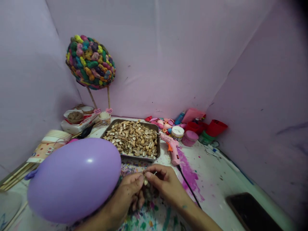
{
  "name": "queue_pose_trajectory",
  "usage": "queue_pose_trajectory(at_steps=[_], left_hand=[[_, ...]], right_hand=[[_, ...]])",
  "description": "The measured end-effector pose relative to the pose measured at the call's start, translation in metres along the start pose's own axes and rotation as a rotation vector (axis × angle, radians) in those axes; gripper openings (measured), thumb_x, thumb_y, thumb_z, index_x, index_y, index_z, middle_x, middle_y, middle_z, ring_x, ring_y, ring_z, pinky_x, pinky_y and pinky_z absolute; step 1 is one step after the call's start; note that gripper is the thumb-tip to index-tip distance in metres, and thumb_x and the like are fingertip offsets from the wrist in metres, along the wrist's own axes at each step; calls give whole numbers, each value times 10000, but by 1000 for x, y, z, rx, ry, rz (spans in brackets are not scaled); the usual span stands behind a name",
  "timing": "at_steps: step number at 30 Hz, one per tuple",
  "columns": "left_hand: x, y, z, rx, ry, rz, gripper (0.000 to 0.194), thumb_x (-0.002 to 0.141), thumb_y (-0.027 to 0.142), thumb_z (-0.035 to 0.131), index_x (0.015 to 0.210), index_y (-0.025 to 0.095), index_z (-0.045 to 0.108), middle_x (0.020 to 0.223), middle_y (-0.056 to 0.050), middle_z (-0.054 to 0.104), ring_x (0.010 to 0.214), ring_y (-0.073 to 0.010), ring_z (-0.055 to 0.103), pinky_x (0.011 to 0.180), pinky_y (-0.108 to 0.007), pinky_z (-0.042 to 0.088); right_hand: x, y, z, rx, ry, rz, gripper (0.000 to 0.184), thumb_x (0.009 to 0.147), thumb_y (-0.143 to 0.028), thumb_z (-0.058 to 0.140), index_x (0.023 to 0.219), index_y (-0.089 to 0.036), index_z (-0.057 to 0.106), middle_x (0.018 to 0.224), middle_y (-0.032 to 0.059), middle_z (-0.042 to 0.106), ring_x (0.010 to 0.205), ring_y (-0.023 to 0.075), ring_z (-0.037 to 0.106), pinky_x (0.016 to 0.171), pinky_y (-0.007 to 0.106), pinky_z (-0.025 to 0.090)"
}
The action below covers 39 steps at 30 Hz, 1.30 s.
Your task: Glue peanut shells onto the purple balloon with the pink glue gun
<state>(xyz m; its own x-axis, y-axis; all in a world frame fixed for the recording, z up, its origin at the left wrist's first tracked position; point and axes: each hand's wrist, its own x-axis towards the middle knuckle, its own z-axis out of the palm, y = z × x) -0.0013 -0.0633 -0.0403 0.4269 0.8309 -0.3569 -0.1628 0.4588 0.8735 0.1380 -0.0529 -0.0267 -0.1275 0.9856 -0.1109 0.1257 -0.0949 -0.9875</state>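
Both hands meet over the paint-splashed tabletop, just in front of a metal tray (157, 156) heaped with peanut shells (134, 138). Between the fingertips is a small pale peanut shell (145, 182). My left hand (131, 189) pinches it from the left, its other fingers curled below. From the right, my right hand (163, 181) grips the same shell with thumb and forefinger. Beside my left forearm lies an inflated purple balloon (77, 179), its knot at the left end. A pink glue gun (171, 147) leans at the tray's right edge, its black cord running toward my right forearm.
A ball covered in coloured shells (91, 62) stands on sticks at the back left. Paper cups (51, 144) and wooden sticks (16, 176) lie left. Paint jars (190, 138), red cups (216, 127) and limp balloons (163, 123) sit behind right. A dark phone (252, 211) lies front right.
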Motion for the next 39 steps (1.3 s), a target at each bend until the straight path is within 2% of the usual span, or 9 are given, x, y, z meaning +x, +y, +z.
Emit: queue_pose_trajectory(at_steps=[6,11,13,17,21,26,30,34,39], left_hand=[[1,2,0,-178,-87,-26,317,715,460,553,661,152,499,401,43,442,298,-43,325,305,-156,202],[0,2,-1,-27,-71,33,322,676,464,595,708,160,494,421,59,428,322,-46,291,318,-168,172],[0,1,-2,122,-3,92,316,666,456,599,678,161,485,422,74,387,346,-48,267,339,-175,178],[1,-2,-2,428,238,275,246,679,350,571,564,156,472,483,64,360,455,-70,309,433,-189,252],[1,-5,-2,584,352,294,198,701,299,515,562,159,521,504,37,438,495,-105,385,476,-212,296],[-1,-4,2,580,390,279,180,659,289,552,534,168,506,477,39,418,474,-106,370,447,-207,276],[-2,1,6,608,393,283,172,633,236,553,503,178,457,456,52,375,457,-96,341,433,-202,257],[-4,0,6,736,374,296,174,644,225,537,494,175,466,458,44,403,464,-99,367,446,-206,260],[-3,-6,1,748,328,261,179,664,240,521,508,177,460,462,44,404,466,-101,366,443,-210,251]], right_hand=[[-2,2,2,65,73,-4,144,654,-287,606,671,-148,635,511,-30,525,445,88,436,441,196,344],[-4,3,2,-40,103,-141,113,668,-232,613,691,-154,691,671,33,632,643,149,559,607,241,423],[-5,2,2,-78,82,-162,111,670,-214,611,697,-158,703,678,38,640,665,157,569,618,246,425],[-6,0,-2,-69,63,-117,158,680,-225,587,778,-160,692,664,22,634,591,132,536,542,224,406],[-8,-4,-12,-110,49,-44,152,690,-266,577,724,-149,668,517,-23,555,438,83,408,429,197,322],[-10,-8,-13,-291,-2,-83,110,659,-224,628,710,-151,695,672,38,665,597,143,547,555,238,413],[-10,-5,-6,-348,-37,-115,112,676,-226,631,729,-165,708,707,52,683,660,174,593,612,259,441],[-11,-3,-5,-447,-63,-151,99,713,-203,581,689,-184,676,668,28,672,629,158,589,593,243,425],[-14,-5,-6,-783,-117,-219,88,736,-189,526,729,-188,613,694,30,640,652,166,571,582,240,367]])
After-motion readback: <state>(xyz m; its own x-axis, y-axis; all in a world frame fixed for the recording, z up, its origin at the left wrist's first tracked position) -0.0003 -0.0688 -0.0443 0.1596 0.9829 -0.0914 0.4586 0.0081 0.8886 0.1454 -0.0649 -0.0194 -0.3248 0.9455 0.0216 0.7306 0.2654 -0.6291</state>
